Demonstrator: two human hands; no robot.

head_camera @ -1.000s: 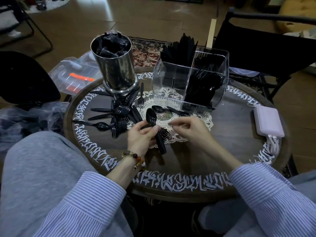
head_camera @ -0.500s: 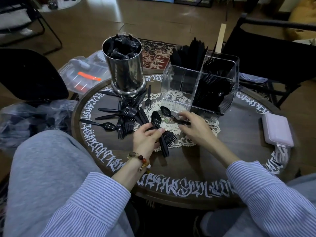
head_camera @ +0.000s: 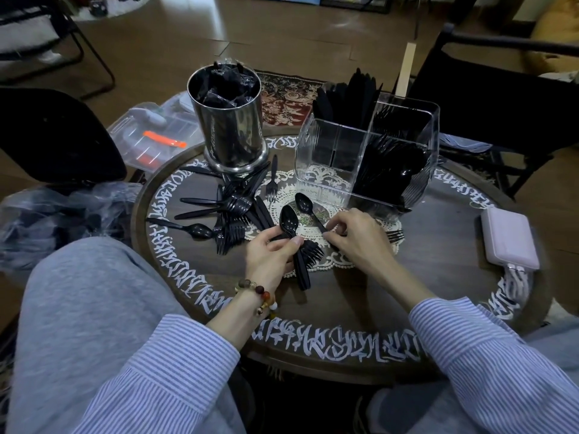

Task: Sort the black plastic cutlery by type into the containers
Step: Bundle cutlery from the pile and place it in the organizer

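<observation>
My left hand grips a bunch of black cutlery: a spoon sticks up from it, with forks and a knife handle below. My right hand pinches the handle of a second black spoon that lies on the doily. A loose pile of forks, knives and spoons covers the table's left half. The clear divided container holds knives at the back left and forks and spoons on the right; its front left compartment shows no cutlery.
A steel canister full of wrapped black items stands at the back left of the round table. A pink power bank with a cable lies at the right edge. A single fork lies by the canister. Chairs stand around.
My right hand has reached forward from beside the left hand and closed its fingers on the handle of the spoon on the doily. The left hand keeps its bunch.
</observation>
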